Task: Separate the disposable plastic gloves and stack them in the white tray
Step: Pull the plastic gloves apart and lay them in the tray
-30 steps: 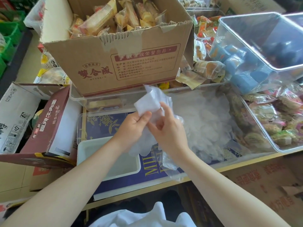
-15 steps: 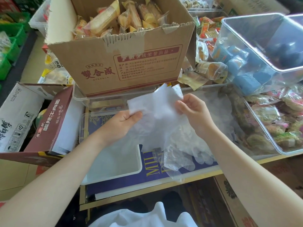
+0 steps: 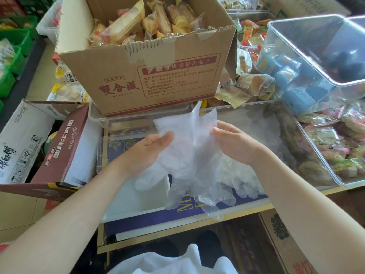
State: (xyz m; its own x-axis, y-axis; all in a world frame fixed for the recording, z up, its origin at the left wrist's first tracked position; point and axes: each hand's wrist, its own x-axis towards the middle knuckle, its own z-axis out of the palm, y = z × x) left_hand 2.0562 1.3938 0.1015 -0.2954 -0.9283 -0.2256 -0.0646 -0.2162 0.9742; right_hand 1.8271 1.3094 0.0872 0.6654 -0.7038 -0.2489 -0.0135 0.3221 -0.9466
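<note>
Translucent, crinkled gloves (image 3: pixel 187 147), perhaps two layers, cuff-up, pinched between both hands: left (image 3: pixel 144 155), right (image 3: pixel 235 145).

Above and behind your two-handed grip, the cardboard box (image 3: pixel 150 76) carries a red brand mark, 雙合成, and beside it a framed panel headed 成荣誉出品; the smaller lines under it are too fine to read surely. Left of your grip, the maroon carton (image 3: pixel 65 149) reads 酸辣牛肉面 down its side. Farther left, the white carton (image 3: pixel 21 139) shows 12 in a small size marking. Below your grip, the blue sheet (image 3: pixel 183 210) shows gold letters, partly covered, beginning MI.
</note>
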